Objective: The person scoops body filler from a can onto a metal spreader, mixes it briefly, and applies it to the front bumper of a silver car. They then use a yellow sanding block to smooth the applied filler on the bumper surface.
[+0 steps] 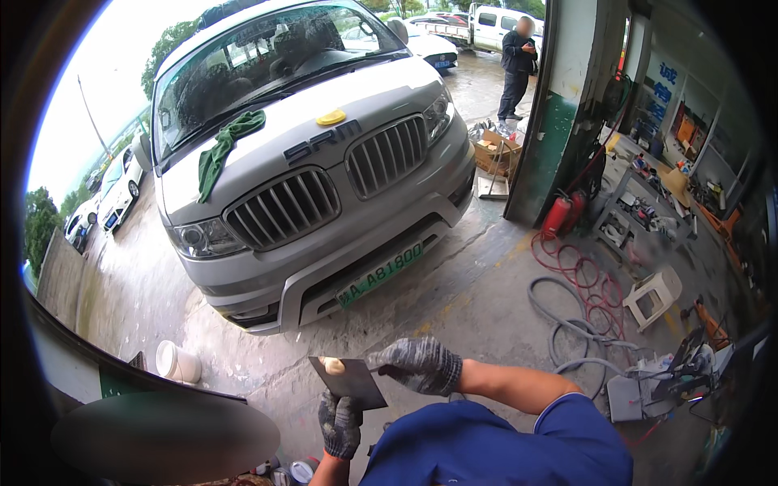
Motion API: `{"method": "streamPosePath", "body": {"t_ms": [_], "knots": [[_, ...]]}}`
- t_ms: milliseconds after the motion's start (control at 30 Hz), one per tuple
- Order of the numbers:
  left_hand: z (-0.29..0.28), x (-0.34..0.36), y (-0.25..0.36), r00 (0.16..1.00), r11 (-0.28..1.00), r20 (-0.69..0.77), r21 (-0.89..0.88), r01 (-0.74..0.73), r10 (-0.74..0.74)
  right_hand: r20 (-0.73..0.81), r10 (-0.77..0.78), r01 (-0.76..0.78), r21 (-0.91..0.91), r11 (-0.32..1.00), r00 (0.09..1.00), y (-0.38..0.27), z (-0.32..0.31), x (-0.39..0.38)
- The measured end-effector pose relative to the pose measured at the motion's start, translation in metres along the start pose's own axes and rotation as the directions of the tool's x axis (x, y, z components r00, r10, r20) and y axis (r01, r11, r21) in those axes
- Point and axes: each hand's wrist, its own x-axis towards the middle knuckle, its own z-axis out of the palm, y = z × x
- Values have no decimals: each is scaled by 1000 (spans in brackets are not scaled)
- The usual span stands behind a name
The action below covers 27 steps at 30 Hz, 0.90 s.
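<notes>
My left hand (340, 424), in a grey knit glove, grips a dark square board (361, 382) from below, near the bottom middle of the view. A small cream-coloured blob of paste (333, 366) sits on the board's upper part. My right hand (417, 366), gloved alike, is curled at the board's upper right edge, closed on something thin that is too small to name. Beyond my hands stands a silver van (308, 130) facing me, with a green cloth (223, 146) and a small yellow round item (331, 118) on its bonnet.
A white bucket (178, 363) stands lower left. At right are coiled hoses (567, 324), red extinguishers (557, 215), a white stool (652, 293), a grey cart (640, 211) and metal equipment (648, 385). A person (515, 69) in dark clothing stands by the doorway pillar (559, 121).
</notes>
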Motion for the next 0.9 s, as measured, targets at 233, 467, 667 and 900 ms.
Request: {"method": "streamPosePath", "body": {"t_ms": [233, 467, 667, 900], "knots": [[27, -2, 5, 809, 929, 461, 110, 355, -364, 265, 672, -624, 687, 371, 691, -21, -18, 58], [18, 5, -5, 859, 806, 448, -398, 438, -246, 502, 406, -486, 33, 873, 763, -18, -1, 42], [0, 18, 6, 762, 312, 646, -733, 604, 44, 362, 661, -436, 898, -59, 657, -6, -7, 13], [17, 5, -1, 679, 329, 735, -640, 694, -2, 242, 792, -449, 892, 45, 561, -33, 33, 29]]}}
